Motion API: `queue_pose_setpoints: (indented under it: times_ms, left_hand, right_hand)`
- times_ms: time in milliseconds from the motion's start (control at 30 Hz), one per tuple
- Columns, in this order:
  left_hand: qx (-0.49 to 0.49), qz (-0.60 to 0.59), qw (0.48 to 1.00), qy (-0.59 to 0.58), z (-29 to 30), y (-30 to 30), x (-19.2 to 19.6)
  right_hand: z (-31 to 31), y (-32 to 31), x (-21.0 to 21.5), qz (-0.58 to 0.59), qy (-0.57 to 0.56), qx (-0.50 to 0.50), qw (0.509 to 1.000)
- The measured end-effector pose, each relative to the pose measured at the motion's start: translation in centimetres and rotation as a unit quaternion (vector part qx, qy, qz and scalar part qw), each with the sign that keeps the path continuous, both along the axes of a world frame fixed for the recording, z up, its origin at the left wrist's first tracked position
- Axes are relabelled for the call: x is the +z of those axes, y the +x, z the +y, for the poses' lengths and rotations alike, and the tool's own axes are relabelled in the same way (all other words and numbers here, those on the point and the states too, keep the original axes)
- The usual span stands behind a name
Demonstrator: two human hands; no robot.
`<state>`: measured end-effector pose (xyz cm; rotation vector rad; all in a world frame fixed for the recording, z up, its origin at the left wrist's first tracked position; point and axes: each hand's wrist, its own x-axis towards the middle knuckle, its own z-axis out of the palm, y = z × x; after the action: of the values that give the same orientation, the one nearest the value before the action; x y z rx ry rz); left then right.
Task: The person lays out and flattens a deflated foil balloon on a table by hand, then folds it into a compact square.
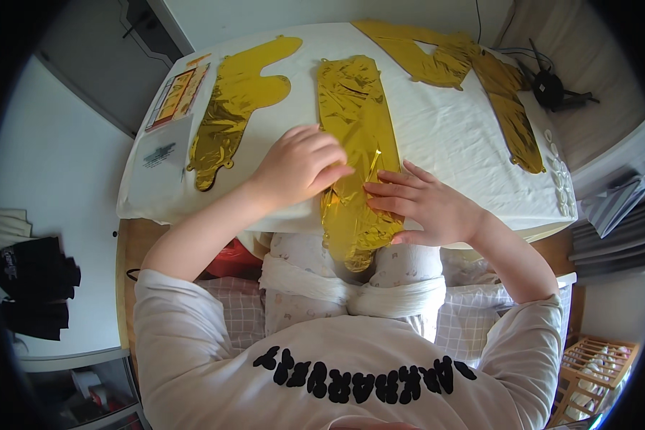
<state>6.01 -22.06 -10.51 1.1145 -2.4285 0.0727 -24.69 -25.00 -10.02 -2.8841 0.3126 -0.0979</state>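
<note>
A flat gold foil balloon (352,107), uninflated and long, lies in front of me, its near end hanging past the table edge over my lap. My right hand (426,204) rests on its right side, fingers spread and stretched out over the foil. Over its left edge is my left hand (301,163), slightly blurred, with fingers curled in and the thumb pointing right; what it holds, if anything, is hidden. Another gold foil balloon (247,89), with rounded arms, lies to the left. A third gold foil shape (437,61) spreads over the far right, crumpled and folded in places.
The table has a white cloth (426,129). At its left edge lie a printed packet (179,93) and a clear plastic sleeve (166,150). A black router (548,87) with antennas stands at the far right. Small white round pieces (560,172) line the right edge.
</note>
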Motion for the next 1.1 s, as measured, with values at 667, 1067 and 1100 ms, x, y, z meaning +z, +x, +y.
queue_pose_setpoints:
  times_ms: [667,1067,1100]
  left_hand:
    - [-0.043,-0.073,0.995,-0.047,5.5,1.5,-2.3]
    - [0.007,-0.035,0.995,-0.09,5.8,0.0,-3.3]
    - [0.003,-0.044,0.994,-0.097,5.8,0.0,-3.1]
  right_hand:
    - [-0.3,0.1,0.4,0.0,-0.072,0.03,0.997]
    - [0.1,0.6,-0.8,-0.121,-0.06,-0.022,0.991]
    - [0.1,0.5,-0.5,-0.121,-0.061,-0.022,0.991]
